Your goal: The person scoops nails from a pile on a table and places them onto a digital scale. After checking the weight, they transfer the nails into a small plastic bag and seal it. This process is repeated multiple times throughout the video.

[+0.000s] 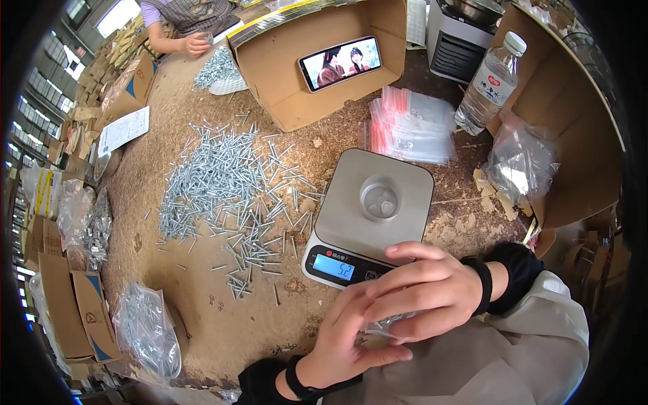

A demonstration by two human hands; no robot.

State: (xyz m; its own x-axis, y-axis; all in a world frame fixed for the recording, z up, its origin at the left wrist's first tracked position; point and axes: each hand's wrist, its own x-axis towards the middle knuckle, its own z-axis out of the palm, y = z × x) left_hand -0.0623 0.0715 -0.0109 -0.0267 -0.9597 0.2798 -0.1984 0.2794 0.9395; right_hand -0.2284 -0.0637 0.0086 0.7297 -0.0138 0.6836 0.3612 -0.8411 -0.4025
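Note:
Close to my body at the table's near edge, my left hand and my right hand come together around a small clear plastic bag. My right fingers curl over it from above, and my left fingers close on it from the side. Most of the bag is hidden, so I cannot tell its contents. Just beyond my hands stands a digital kitchen scale with a lit blue display. On its plate sits a small round clear cup. Left of the scale spreads a heap of silver screws.
A stack of zip bags lies behind the scale. An open cardboard box holds a propped phone playing video. A water bottle and a crumpled plastic bag stand right. Across the table, another person's hand is near more screws.

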